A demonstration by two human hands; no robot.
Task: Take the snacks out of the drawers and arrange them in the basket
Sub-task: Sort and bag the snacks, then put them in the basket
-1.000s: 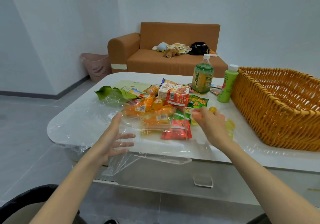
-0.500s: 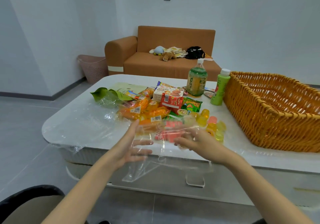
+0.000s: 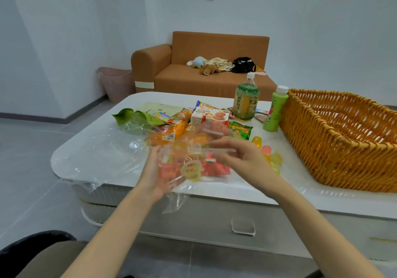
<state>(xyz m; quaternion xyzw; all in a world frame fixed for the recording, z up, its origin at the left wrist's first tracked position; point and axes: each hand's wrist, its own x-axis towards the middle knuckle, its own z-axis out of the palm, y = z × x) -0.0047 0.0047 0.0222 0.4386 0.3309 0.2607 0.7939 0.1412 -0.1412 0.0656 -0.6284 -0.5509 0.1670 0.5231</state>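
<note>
My left hand [image 3: 153,171] and my right hand [image 3: 243,161] hold a clear plastic bag [image 3: 184,155] between them, just above the table's front edge. A yellow jelly cup [image 3: 191,170] shows through the bag. My right fingers pinch the bag's upper edge; my left hand grips its left side, fingers blurred behind the film. Behind the bag lies the snack pile: a cookie box [image 3: 209,115], orange packets [image 3: 169,135], a green packet [image 3: 240,129], red packets [image 3: 214,169] and loose jelly cups [image 3: 271,158]. The woven basket [image 3: 322,149] stands at the right, and what shows of its inside holds nothing.
A large drink bottle [image 3: 246,99] and a small green bottle [image 3: 276,108] stand by the basket's left end. Clear film [image 3: 96,155] covers the white table. A shut drawer with a handle [image 3: 242,226] is below. A sofa and a pink bin stand behind.
Both hands drew back from the snack pile toward the table's front edge and came together, lifting the clear bag with the jelly cup inside it.
</note>
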